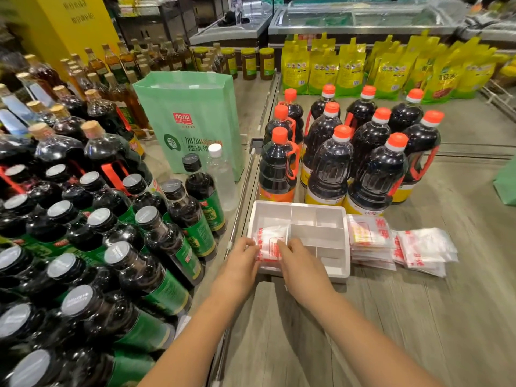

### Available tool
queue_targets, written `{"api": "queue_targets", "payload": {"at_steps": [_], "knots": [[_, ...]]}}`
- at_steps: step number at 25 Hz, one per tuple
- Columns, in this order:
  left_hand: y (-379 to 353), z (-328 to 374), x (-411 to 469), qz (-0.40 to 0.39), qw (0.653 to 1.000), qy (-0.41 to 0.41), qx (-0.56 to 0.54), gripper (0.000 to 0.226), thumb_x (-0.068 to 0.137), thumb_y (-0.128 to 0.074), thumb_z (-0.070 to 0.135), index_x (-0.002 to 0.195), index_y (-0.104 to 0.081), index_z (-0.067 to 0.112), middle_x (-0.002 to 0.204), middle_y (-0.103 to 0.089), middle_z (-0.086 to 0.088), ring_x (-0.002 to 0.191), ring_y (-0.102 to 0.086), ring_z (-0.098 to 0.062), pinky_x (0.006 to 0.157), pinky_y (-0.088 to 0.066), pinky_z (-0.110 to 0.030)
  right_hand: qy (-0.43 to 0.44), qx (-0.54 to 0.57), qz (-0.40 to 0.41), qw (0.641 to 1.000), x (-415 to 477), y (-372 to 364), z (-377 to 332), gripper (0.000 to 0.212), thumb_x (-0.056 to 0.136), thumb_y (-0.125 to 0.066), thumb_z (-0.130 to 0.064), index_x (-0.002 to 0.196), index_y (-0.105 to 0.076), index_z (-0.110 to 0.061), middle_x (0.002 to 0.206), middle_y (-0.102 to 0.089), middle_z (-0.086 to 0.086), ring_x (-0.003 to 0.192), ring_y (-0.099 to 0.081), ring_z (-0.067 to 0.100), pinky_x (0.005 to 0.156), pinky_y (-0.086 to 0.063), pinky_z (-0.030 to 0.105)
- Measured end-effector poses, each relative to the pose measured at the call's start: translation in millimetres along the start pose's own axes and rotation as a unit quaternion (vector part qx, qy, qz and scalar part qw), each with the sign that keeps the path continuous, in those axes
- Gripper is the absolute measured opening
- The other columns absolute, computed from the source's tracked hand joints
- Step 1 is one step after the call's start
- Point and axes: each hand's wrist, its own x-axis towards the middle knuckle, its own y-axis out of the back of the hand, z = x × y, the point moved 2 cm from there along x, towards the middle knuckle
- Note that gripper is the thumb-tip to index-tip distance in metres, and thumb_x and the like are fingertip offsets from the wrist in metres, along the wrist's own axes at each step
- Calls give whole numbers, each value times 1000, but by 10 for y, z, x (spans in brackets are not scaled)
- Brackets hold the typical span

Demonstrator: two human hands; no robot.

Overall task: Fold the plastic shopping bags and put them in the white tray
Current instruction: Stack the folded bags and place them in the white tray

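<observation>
Bag stack right of tray
</observation>
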Motion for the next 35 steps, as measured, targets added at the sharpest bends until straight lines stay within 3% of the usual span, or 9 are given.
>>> {"api": "queue_targets", "payload": {"at_steps": [4,9,12,14,16,18,22,30,35], "knots": [[-101,-49,-40,-25,998,-8,64,28,99,-50,25,124,-57,15,129,-48,5,105,-57,-18,90,-52,-40,-16,-50,24,998,-25,-98,-13,57,87,-69,-10,139,-45,-18,162,-20,14,131,-43,31,101,-43,40],[-215,-159,-19,-22,992,-41,116,28,95,-55,44,118,-63,31,128,-63,5,115,-59,-18,99,-50,-39,29,-116,15,993,-48,-207,18,49,64,-84,-11,112,-73,-14,125,-67,13,114,-60,34,103,-46,53],[14,21,-20,5,983,-81,164,27,59,-90,20,82,-77,26,97,-72,9,88,-62,-20,66,-44,-29,20,-129,-25,991,-79,-182,-44,51,85,-68,-20,135,-58,-15,145,-52,11,128,-50,33,108,-39,49],[91,54,-2,-2,983,-63,173,27,54,-92,19,72,-76,29,87,-70,14,83,-60,-18,65,-37,-28,21,-143,-63,987,-87,-165,-85,55,99,-49,-25,151,-35,-15,161,-27,12,135,-40,32,106,-36,45],[72,53,5,-31,974,-47,220,19,67,-84,19,81,-76,30,97,-72,14,101,-60,-21,85,-38,-36,11,-157,-112,981,-64,-94,-136,60,103,-41,-29,157,-18,-14,166,-9,10,131,-44,31,97,-42,41],[27,118,0,-72,956,-47,279,24,89,-63,23,112,-71,26,129,-63,7,140,-39,-30,115,-8,-49,6,-172,-144,974,34,-37,-166,64,103,-41,-28,158,-12,-14,167,-4,9,125,-49,30,92,-45,38],[18,236,31,-140,914,-30,379,54,104,-23,33,156,-25,18,166,-11,-4,152,18,-31,99,37,-60,21,-247,-213,945,245,-28,-154,67,101,-48,-29,158,-16,-15,167,-2,11,123,-54,29,91,-50,40],[-3,259,335,-158,892,-38,421,58,104,-23,31,158,-14,13,167,-5,-8,151,20,-32,107,27,-66,-11,-240,-231,943,589,-18,-98,77,93,-64,-21,156,-21,-12,165,-8,11,125,-54,30,91,-54,42],[65,327,328,-146,913,-20,380,61,100,-40,25,157,-22,15,166,-10,-6,153,11,-29,110,20,-66,0,-77,-132,988,320,148,37,64,94,-60,-13,152,-32,-16,164,-19,1,123,-57,28,94,-51,42]]}}
